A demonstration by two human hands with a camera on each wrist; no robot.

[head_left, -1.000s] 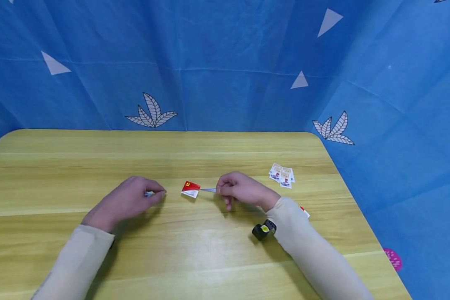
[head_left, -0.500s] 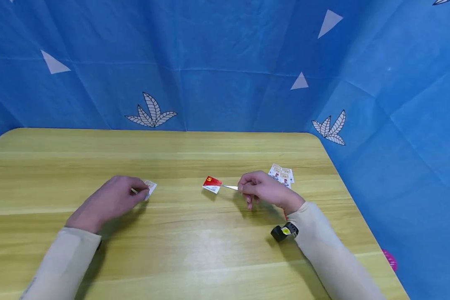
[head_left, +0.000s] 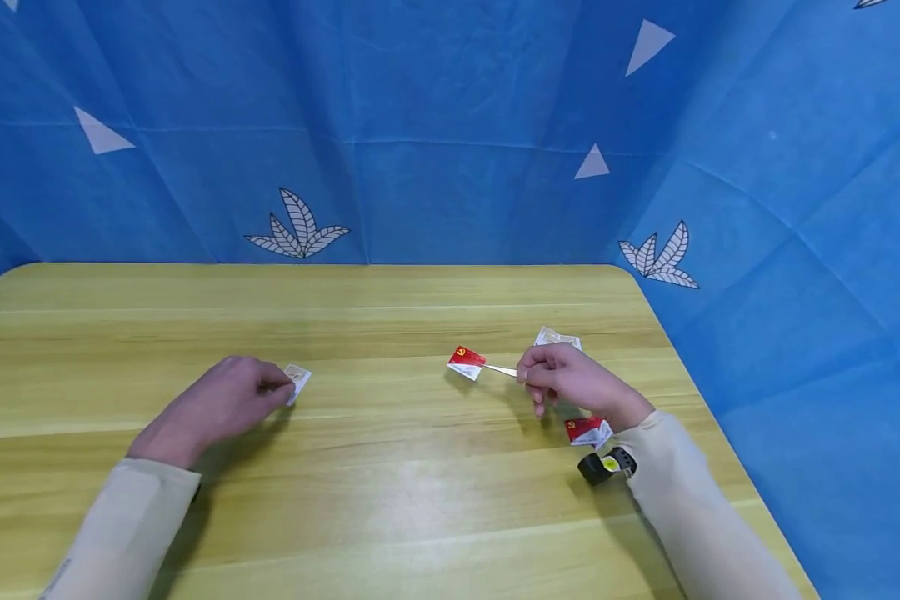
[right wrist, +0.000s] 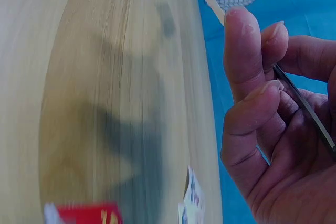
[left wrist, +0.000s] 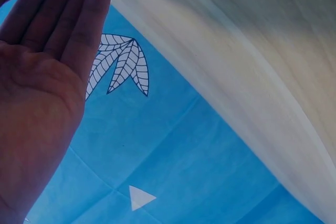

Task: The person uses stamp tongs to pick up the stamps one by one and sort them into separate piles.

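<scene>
My right hand [head_left: 570,379] pinches slim metal tweezers [head_left: 501,369]. At their tip hangs a red-and-white postage stamp [head_left: 467,362] with a yellow emblem, raised above its shadow. The right wrist view shows the dark tweezers' shank [right wrist: 307,111] crossing the palm and the edge of the held stamp [right wrist: 214,8] beyond the fingertips. My left hand [head_left: 221,408] holds a pale postage stamp [head_left: 298,381] at its thumb and fingertips, partly covered by them. In the left wrist view my left hand [left wrist: 47,72] has its fingers side by side, with the fingertips mostly cut off.
Another red-and-white stamp [head_left: 588,431] lies on the wooden table [head_left: 390,500] beneath my right wrist. Several pale stamps [head_left: 558,337] lie farther back, partly hidden by my right hand. A blue patterned curtain [head_left: 457,125] stands behind the table.
My right hand has carried the tweezers and red-and-white stamp rightward. My left hand has drawn back to the left, and the pale stamp now shows past its fingertips.
</scene>
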